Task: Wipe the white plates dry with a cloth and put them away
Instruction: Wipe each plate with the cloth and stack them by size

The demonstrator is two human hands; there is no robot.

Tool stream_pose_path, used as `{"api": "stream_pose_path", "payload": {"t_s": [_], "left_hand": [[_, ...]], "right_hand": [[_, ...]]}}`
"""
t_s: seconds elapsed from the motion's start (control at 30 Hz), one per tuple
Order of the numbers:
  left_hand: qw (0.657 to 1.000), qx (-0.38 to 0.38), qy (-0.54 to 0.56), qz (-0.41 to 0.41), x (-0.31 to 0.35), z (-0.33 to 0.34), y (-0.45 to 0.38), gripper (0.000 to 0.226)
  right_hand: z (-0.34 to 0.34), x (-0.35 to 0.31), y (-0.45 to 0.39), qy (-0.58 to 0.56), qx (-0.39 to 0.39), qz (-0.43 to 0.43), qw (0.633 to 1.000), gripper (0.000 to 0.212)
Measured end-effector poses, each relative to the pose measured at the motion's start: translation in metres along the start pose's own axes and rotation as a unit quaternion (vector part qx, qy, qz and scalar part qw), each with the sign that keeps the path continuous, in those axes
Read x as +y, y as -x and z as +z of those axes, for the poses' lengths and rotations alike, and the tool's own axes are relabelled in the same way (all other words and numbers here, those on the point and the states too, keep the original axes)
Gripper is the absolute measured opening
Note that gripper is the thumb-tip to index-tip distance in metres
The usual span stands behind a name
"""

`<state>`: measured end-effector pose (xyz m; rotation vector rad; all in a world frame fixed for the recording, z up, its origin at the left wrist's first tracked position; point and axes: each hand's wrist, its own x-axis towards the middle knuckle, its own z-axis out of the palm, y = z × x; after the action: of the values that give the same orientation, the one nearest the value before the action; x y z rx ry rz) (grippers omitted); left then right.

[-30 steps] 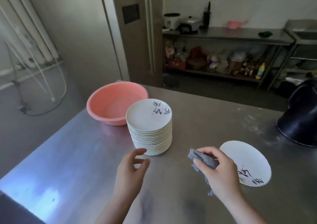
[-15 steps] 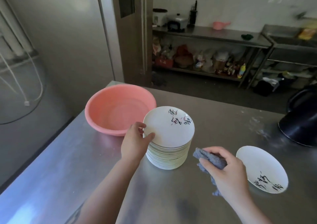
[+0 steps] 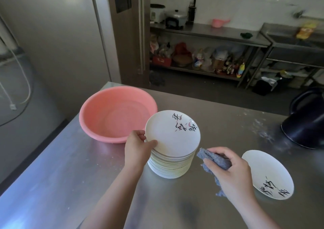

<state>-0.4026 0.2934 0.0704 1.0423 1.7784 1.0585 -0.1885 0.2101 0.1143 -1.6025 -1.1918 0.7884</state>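
Plates sit stacked [image 3: 171, 165] at frame centre; your left hand [image 3: 137, 148] pinches the tilted top plate [image 3: 172, 133] by its left rim. Your right hand [image 3: 231, 173], lower right, grips the grey cloth [image 3: 213, 160] beside a lone plate [image 3: 267, 173].

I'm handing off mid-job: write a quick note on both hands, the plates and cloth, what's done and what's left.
Left hand: grip on the top plate, tilted up off the stack.
Right hand: holds the cloth, off the plates.
One plate lies alone on the table, right of the stack.
Done: apparently that one plate.
Left: wipe the lifted plate and the stack, put away.
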Motion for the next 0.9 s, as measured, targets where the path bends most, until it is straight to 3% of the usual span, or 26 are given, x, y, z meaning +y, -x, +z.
{"api": "stream_pose_path", "payload": {"t_s": [0.37, 0.47, 0.63, 0.9], "left_hand": [[1.0, 0.001, 0.022, 0.004, 0.002, 0.004, -0.007, 0.043], [1.0, -0.01, 0.022, -0.015, 0.005, 0.003, -0.01, 0.052], [0.999, -0.018, -0.03, -0.003, 0.007, 0.0, -0.018, 0.035], [0.997, -0.015, -0.082, 0.002, 0.007, -0.002, -0.026, 0.036]], "right_hand": [[0.004, 0.006, -0.008, 0.003, -0.003, -0.001, 1.0, 0.028], [0.003, 0.007, -0.009, 0.003, -0.003, -0.004, 1.0, 0.028], [0.005, 0.011, -0.01, -0.003, -0.004, -0.005, 1.0, 0.029], [0.009, 0.014, -0.011, -0.014, -0.002, -0.009, 1.0, 0.028]]}}
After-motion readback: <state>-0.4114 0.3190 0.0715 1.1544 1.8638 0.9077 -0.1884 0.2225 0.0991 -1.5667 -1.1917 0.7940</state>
